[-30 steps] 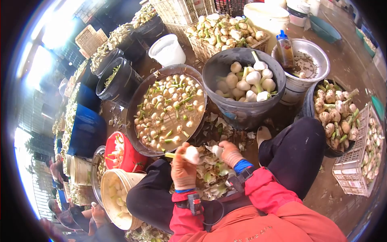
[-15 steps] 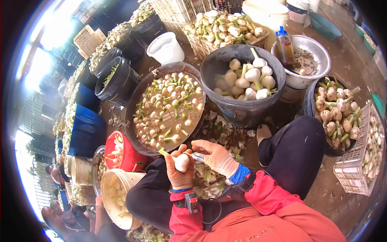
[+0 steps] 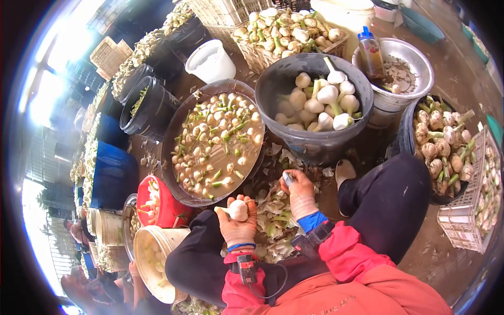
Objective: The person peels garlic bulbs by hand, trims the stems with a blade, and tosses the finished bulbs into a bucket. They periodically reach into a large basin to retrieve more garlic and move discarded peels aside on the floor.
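In my left hand (image 3: 239, 228), palm up in an orange-coated glove, lies a white garlic bulb (image 3: 238, 210), its short stem pointing left. The fingers curl around it. My right hand (image 3: 301, 197), gloved the same way, is closed around a small knife (image 3: 287, 179); its short grey blade shows past the thumb and the handle is hidden. The two hands are apart. Loose garlic peelings (image 3: 275, 220) lie on the floor between and below them. Beyond the left hand stands a wide basin (image 3: 167, 176) of muddy water with many small garlic bulbs floating in it.
A dark bucket (image 3: 315, 142) of cleaned garlic stands ahead. Untrimmed garlic fills a black bucket (image 3: 407, 128) and a crate (image 3: 462, 223) at right. A red bucket (image 3: 176, 202) and cream bucket (image 3: 163, 236) stand left. A bottle (image 3: 371, 55) sits in a metal basin (image 3: 426, 86). Other people (image 3: 100, 283) sit lower left.
My right hand has moved away from the bulb, to the right and forward, with the knife. My left hand has opened more and turned palm up, still holding the garlic.
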Action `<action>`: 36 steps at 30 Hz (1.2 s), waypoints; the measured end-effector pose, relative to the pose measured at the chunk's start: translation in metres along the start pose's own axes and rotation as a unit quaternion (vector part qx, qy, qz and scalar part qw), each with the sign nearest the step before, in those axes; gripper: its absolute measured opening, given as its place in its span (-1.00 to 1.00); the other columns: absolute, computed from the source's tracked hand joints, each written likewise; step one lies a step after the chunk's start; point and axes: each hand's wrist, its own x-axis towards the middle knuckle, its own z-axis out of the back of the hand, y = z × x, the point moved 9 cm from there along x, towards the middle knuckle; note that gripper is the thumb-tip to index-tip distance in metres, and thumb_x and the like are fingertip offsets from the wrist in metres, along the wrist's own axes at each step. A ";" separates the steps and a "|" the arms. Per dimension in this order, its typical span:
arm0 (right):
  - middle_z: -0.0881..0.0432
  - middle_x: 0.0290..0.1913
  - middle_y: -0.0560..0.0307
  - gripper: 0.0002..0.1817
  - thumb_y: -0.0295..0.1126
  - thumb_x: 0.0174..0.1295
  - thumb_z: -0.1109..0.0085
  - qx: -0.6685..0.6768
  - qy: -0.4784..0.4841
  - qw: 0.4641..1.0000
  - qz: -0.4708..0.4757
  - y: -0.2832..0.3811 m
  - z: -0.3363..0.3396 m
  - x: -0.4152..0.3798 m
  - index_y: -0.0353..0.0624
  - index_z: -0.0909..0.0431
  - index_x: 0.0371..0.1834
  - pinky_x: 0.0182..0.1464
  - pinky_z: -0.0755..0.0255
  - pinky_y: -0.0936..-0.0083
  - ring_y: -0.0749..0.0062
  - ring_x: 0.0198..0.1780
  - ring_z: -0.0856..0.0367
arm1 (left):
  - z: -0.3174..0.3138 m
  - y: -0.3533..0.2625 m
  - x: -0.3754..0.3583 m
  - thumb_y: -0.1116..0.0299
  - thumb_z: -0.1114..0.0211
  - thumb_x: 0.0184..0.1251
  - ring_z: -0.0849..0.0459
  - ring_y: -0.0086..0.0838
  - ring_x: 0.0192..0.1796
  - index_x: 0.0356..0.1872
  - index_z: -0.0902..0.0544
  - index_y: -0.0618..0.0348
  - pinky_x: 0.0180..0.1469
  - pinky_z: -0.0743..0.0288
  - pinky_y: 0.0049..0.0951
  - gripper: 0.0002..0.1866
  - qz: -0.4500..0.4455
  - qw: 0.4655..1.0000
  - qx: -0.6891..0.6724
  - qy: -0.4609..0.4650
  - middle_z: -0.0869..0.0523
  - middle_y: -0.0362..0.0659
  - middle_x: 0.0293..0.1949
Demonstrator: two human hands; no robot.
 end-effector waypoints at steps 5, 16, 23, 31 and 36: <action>-0.61 -0.45 0.20 -0.80 -0.54 0.10 -0.06 -0.207 0.013 0.977 -0.054 -0.057 0.018 0.005 -0.16 -0.62 -0.23 -0.33 -0.39 0.58 0.57 -0.42 -0.50 | -0.013 -0.014 0.069 -0.02 -0.01 0.39 -0.56 -0.22 -0.07 -0.04 -0.46 0.13 0.05 -0.48 -0.02 -0.58 -0.038 0.992 0.115 0.020 -0.60 -0.16 -0.13; -0.65 -0.05 0.00 -0.60 -0.67 0.02 0.04 -0.350 0.244 0.902 -0.061 -0.076 -0.027 -0.017 -0.22 -0.57 -0.04 0.09 -0.41 0.56 0.36 0.00 -0.61 | -0.126 -0.016 0.172 0.24 -0.25 0.29 -0.62 -0.52 -0.26 -0.02 -0.58 0.25 -0.32 -0.55 -0.48 -0.66 -0.081 0.812 0.571 0.091 -0.67 -0.18 -0.28; -0.65 -0.05 0.10 -0.70 -0.43 0.16 -0.15 -0.357 0.197 0.906 -0.110 -0.089 -0.014 0.002 -0.18 -0.57 -0.01 0.07 -0.36 0.61 0.48 -0.01 -0.56 | 0.023 -0.003 0.306 0.06 -0.31 0.05 -0.58 -0.16 0.07 0.18 -0.45 0.13 0.12 -0.44 -0.29 -0.35 0.068 0.314 0.947 0.013 -0.64 0.05 -0.06; -0.68 -0.21 0.16 -0.75 -0.31 0.16 -0.23 -0.334 0.173 0.915 -0.146 -0.068 -0.025 -0.003 -0.18 -0.63 -0.14 -0.05 -0.38 0.63 0.52 -0.17 -0.55 | -0.073 0.011 0.164 0.42 -0.39 0.03 -0.54 -0.58 -0.22 0.18 -0.39 0.27 -0.18 -0.46 -0.57 -0.38 0.142 0.589 0.781 0.152 -0.60 -0.18 -0.20; -0.66 -0.12 0.16 -0.68 -0.52 0.12 -0.16 -0.221 0.125 0.967 -0.027 -0.043 -0.030 0.002 -0.17 -0.57 -0.01 -0.03 -0.38 0.65 0.53 -0.10 -0.56 | -0.083 0.005 0.077 0.50 -0.33 0.06 -0.48 -0.60 -0.30 0.25 -0.31 0.26 -0.23 -0.41 -0.61 -0.34 0.060 0.733 0.642 0.216 -0.53 -0.26 -0.25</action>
